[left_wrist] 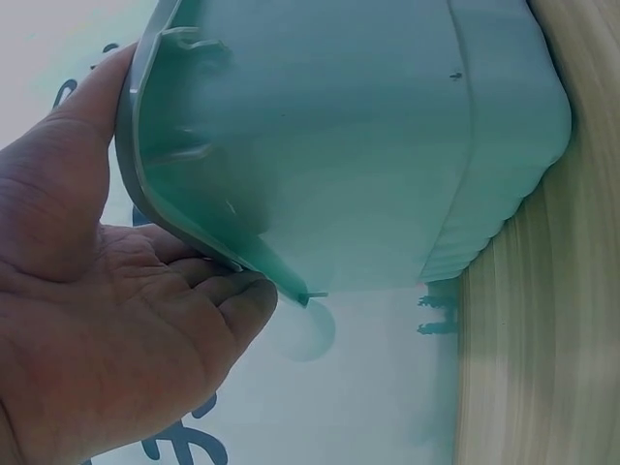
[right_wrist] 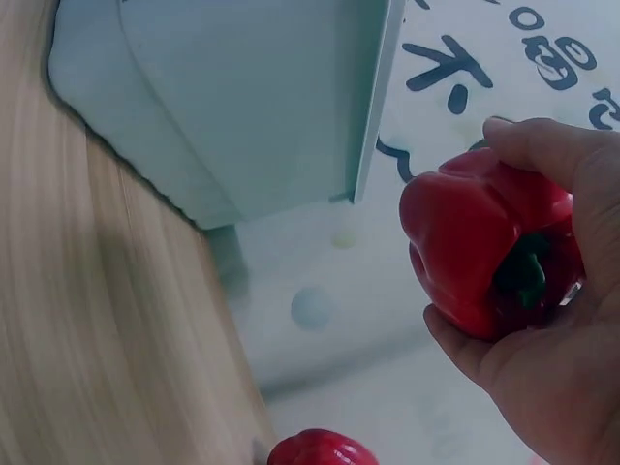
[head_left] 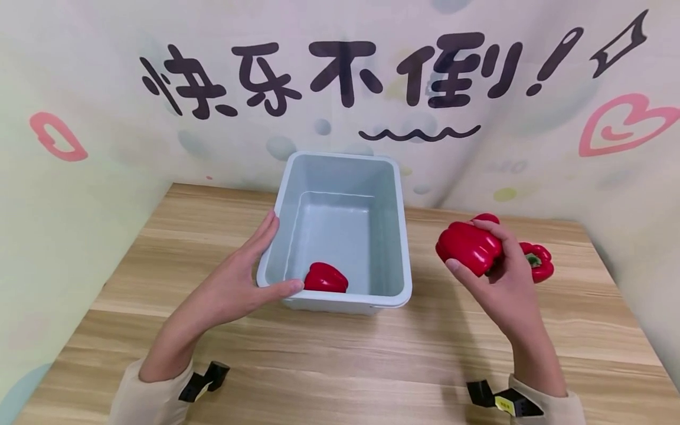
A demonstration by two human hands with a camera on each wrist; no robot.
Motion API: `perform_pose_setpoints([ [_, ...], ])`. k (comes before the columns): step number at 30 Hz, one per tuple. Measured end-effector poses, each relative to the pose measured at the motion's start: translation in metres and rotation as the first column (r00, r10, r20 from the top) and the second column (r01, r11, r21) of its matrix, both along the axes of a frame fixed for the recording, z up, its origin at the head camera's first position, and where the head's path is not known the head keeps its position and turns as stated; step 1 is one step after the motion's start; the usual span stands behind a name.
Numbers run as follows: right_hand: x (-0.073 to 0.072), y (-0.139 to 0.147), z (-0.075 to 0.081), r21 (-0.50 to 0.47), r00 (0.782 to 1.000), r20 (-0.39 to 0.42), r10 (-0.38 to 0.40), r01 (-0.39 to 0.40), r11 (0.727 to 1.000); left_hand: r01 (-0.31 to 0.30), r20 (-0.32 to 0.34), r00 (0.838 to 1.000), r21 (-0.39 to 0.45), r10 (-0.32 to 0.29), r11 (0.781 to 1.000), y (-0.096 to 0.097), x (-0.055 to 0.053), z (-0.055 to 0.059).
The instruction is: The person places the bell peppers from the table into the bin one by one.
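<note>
A red bell pepper [head_left: 467, 245] is gripped in my right hand [head_left: 512, 283], raised above the table to the right of the bin. The right wrist view shows the green stem of this bell pepper [right_wrist: 475, 232] turned toward the palm. My left hand [head_left: 236, 283] rests at the near left corner of the pale blue plastic bin [head_left: 392, 300], thumb on the front rim and fingers extended along the left side. Inside the bin, by its near wall, lies another red bell pepper [head_left: 326, 278]. The left wrist view has the left hand [left_wrist: 136, 291] against the rim.
Beyond my right hand sits a red pepper [head_left: 539, 262] with its green stem showing, and another red pepper [head_left: 487, 218] is mostly hidden behind the held one. The wood-grain table [head_left: 340, 366] ends at a printed cloth backdrop [head_left: 329, 77].
</note>
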State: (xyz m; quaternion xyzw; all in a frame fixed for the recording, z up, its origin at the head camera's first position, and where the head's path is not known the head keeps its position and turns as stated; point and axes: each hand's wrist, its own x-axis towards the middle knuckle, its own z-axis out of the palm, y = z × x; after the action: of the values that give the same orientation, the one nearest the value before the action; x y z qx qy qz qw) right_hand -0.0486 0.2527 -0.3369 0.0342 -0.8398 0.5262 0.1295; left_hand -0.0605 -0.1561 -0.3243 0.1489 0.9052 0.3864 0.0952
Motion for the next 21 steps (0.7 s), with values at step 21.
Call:
perform_pose_setpoints([
  [21, 0.013, -0.030, 0.014, 0.010, 0.979, -0.073, 0.190, -0.190, 0.982, -0.007, -0.008, 1.000, 0.020, 0.007, 1.000, 0.000, -0.001, -0.002],
])
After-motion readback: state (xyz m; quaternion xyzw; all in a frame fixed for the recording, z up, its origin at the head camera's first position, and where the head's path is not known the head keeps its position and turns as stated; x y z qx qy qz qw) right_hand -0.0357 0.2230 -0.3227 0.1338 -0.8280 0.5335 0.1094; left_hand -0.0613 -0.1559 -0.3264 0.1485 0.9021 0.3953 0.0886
